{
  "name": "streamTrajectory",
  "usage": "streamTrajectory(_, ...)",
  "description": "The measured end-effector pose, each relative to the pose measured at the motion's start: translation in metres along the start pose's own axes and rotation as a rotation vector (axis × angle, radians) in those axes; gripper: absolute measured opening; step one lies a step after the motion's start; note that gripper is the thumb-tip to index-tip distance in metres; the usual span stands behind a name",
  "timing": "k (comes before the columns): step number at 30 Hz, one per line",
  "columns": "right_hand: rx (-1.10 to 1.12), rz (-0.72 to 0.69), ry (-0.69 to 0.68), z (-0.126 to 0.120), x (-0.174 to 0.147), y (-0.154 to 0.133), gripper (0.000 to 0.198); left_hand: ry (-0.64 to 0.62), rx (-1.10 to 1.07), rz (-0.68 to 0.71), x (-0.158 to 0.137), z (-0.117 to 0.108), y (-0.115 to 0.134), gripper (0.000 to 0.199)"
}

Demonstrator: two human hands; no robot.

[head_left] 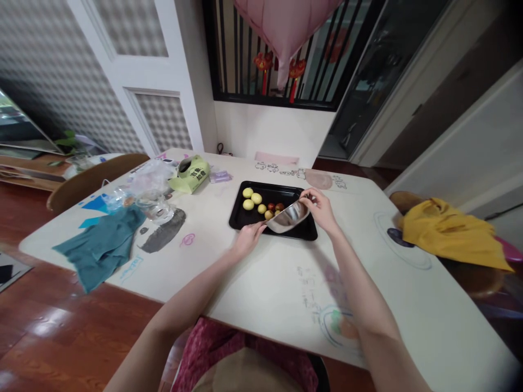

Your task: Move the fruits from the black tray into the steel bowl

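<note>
A shiny metal bowl (289,217) is tilted over a black tray (241,219), its opening turned away from me. My left hand (248,239) grips the bowl's left rim, and my right hand (320,208) pinches the rim on the right. Several yellow round fruits (249,204) lie in the left part of the tray. Beside the bowl's far edge are smaller yellowish fruits (262,208) and dark red ones (271,206). The bowl hides part of the tray and perhaps more fruit.
On the left of the white table (212,277) lie a teal cloth (104,242), clear plastic items (155,207) and a green tissue packet (193,173). A yellow garment (445,231) drapes over a chair at the right. A pink balloon (288,27) hangs beyond the table.
</note>
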State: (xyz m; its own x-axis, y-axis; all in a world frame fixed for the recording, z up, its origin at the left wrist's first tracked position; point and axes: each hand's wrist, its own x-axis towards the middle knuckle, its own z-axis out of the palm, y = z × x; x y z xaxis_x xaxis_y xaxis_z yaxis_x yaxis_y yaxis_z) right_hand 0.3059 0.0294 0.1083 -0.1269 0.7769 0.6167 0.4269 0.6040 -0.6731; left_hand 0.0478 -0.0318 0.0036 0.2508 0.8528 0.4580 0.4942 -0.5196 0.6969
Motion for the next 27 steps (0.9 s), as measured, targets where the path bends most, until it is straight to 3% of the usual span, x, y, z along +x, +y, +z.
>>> streamTrajectory(8, -0.005, 0.021, 0.054, -0.003, 0.001, -0.006, 0.025, -0.028, -0.079, -0.030, 0.001, -0.006, 0.010, 0.052)
streamTrajectory(15, 0.061, 0.177, 0.112, -0.017, -0.001, -0.010, 0.039, -0.056, -0.221, 0.041, -0.002, -0.014, 0.030, 0.046)
streamTrajectory(21, 0.076, 0.170, -0.163, -0.041, -0.005, -0.035, 0.045, 0.017, -0.230, 0.117, 0.000, -0.023, 0.029, 0.054)
streamTrajectory(27, -0.102, 0.121, -0.239, -0.050, -0.010, -0.059, 0.044, 0.152, -0.249, 0.116, 0.004, -0.032, 0.025, 0.061)
